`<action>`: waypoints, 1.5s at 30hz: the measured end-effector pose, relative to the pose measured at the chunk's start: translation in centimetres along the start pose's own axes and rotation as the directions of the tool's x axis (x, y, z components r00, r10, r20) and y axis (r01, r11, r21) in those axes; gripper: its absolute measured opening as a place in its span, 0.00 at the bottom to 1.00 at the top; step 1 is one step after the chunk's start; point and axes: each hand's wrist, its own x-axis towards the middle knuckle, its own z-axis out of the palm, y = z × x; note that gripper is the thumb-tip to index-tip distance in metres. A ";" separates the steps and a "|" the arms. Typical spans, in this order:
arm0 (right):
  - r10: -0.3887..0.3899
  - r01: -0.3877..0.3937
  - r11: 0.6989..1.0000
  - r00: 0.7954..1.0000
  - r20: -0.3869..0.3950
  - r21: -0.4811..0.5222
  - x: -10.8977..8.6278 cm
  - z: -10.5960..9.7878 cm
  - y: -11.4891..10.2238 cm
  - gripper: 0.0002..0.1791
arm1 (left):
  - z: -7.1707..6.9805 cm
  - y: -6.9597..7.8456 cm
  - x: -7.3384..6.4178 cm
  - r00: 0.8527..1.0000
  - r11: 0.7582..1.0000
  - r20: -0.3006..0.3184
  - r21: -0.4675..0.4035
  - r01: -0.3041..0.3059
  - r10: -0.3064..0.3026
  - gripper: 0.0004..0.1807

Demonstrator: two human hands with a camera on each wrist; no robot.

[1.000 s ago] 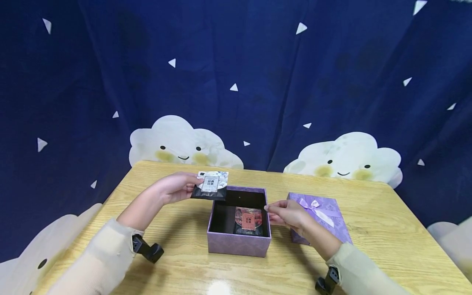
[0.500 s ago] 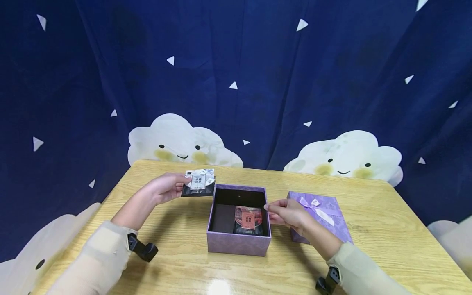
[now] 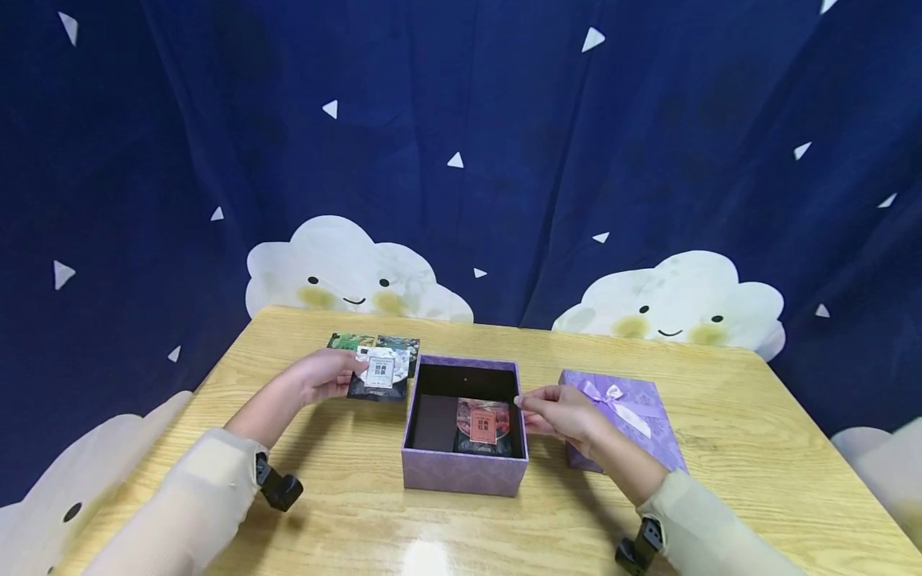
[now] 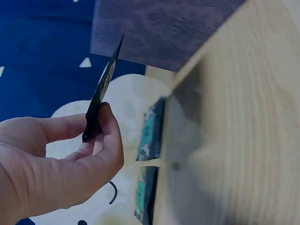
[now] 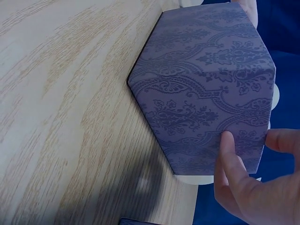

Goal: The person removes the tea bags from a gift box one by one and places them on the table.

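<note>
My left hand [image 3: 320, 378] pinches a tea sachet [image 3: 379, 386], white on top and black below, left of an open purple box [image 3: 461, 472]. The left wrist view shows this sachet [image 4: 101, 89] edge-on between thumb and fingers, raised above the table. Behind it lie a green sachet [image 3: 349, 341] and a blue-green sachet [image 3: 399, 344], both partly covered in the head view. A red and black sachet [image 3: 484, 424] lies inside the box at the right. With thumb at the rim and fingertips against the outer wall, my right hand [image 3: 565, 416] grips the box's right side.
The purple box lid [image 3: 659, 432], tied with a lilac ribbon bow [image 3: 607, 394], lies right of the box, partly behind my right arm. A wooden table [image 3: 749, 448] carries everything. A dark blue curtain [image 3: 403, 72] with clouds and white triangles hangs behind its far edge.
My left hand has carried the white and black sachet leftward away from above the box, then lower, uncovering the two sachets behind it. The right hand has stayed at the box's rim.
</note>
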 end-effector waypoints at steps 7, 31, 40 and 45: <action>-0.002 0.002 1.000 1.000 0.001 0.001 0.1 0.0 0.1 0.21 | 0.1 -1.4 0.8 1.000 0.999 -0.006 0.034 0.020 -0.020 0.26; -0.011 0.011 1.000 1.000 0.007 0.000 0.1 0.1 0.2 0.20 | 1.9 -3.7 1.8 0.941 0.919 -0.338 0.378 0.112 0.025 0.15; -0.003 0.003 1.000 1.000 -0.004 -0.023 0.0 0.1 0.1 0.21 | 2.6 -3.9 1.7 0.899 0.739 -0.383 0.665 0.109 0.212 0.18; -0.011 0.011 1.000 1.000 -0.005 -0.021 0.0 0.1 0.1 0.21 | 2.8 -3.8 1.8 0.894 0.660 -0.374 0.740 0.129 0.245 0.22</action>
